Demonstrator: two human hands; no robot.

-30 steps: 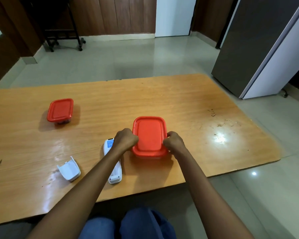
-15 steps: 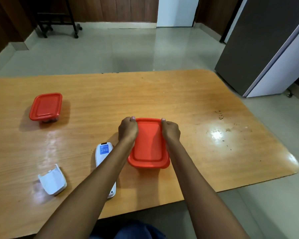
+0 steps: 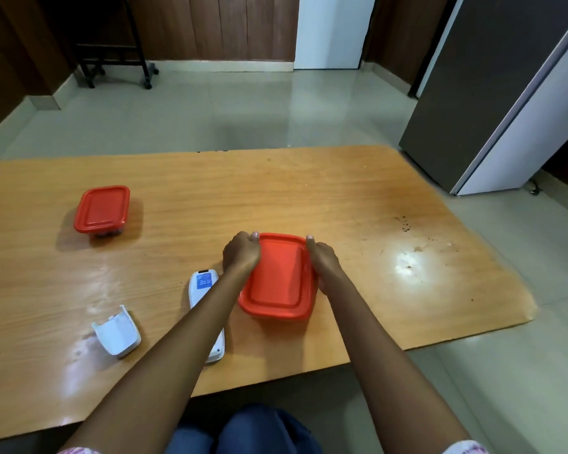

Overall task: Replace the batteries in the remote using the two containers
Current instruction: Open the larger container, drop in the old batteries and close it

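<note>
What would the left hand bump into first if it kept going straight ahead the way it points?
Probably nothing on the table. The left hand grips the near red-lidded container and points toward the table's far edge. That stretch of wood looks bare; the other red-lidded container sits well off to the left.

A home room: wooden table (image 3: 276,191), tiled floor (image 3: 210,119), fridge (image 3: 492,93).

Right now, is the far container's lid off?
No, the far container has its red lid on, standing untouched on the table.
</note>
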